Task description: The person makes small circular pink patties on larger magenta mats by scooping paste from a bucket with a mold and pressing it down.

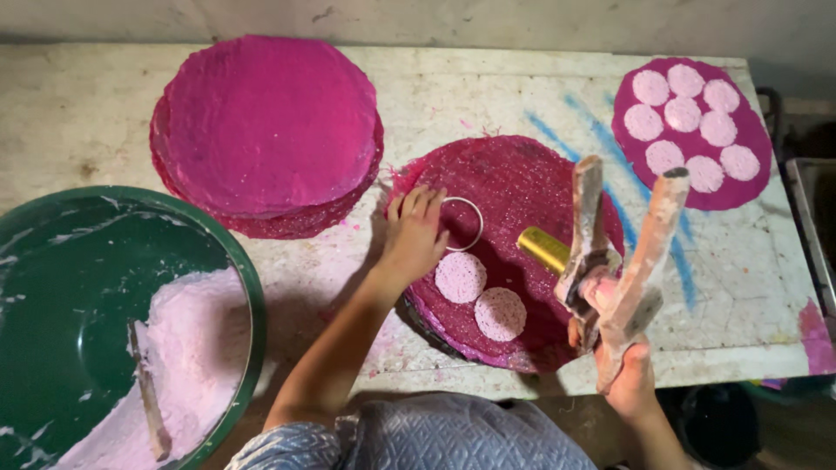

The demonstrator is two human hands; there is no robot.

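My left hand [413, 233] rests on a round magenta disc [522, 187] at the table's front, fingers touching a thin metal ring [463, 224] that lies flat on it. Two pale pink pressed rounds [460, 277] [500, 313] sit on the disc just below the ring. My right hand [620, 335] is raised over the disc's right edge, gripping a powder-crusted two-handled tool [620, 239] with a brass cylinder [543, 249] at its lower end.
A stack of magenta discs [266, 130] stands at the back left. Another disc [692, 130] at the back right carries several pale pink rounds. A green basin [52, 287] at the left holds pink powder [205, 348] and a stick. The table [488, 87] is stained white.
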